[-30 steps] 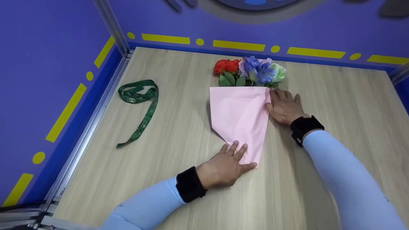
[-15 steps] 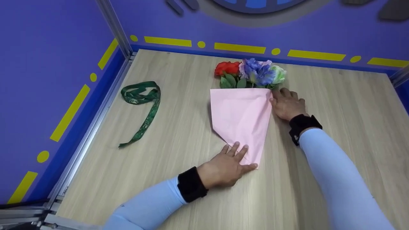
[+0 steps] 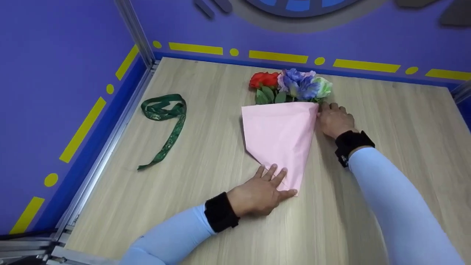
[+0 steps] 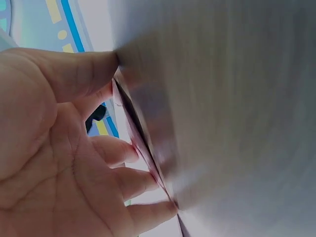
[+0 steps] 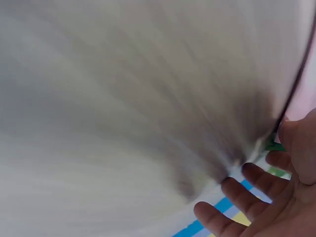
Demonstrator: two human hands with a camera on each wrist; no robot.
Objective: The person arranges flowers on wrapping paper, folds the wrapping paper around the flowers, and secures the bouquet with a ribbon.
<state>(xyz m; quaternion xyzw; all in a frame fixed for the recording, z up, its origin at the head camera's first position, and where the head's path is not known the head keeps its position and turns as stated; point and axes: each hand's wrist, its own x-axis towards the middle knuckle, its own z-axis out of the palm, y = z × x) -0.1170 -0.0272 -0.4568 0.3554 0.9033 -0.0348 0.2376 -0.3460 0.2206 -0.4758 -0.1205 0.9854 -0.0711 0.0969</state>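
A sheet of pink wrapping paper (image 3: 276, 136) lies folded around a bunch of flowers (image 3: 300, 84), whose red, purple-blue and pale green heads show above its top edge. My left hand (image 3: 255, 195) presses the narrow lower end of the paper with fingers spread; in the left wrist view the fingertips (image 4: 165, 210) touch the paper along the tabletop. My right hand (image 3: 336, 121) is at the paper's upper right corner, thumb and forefinger pinching its edge. In the right wrist view the other fingers (image 5: 244, 197) of that hand extend loosely, and the thumb meets the paper edge.
A dark green patterned ribbon (image 3: 171, 136) lies loosely looped on the left of the wooden table (image 3: 206, 147). Blue panels (image 3: 198, 22) with yellow marks border the table at the back and left, with a metal rail (image 3: 106, 154) along the left edge.
My right hand has shifted slightly right with its fingers drawn in, and the paper's upper right corner has moved right with it. My left hand stays on the lower end.
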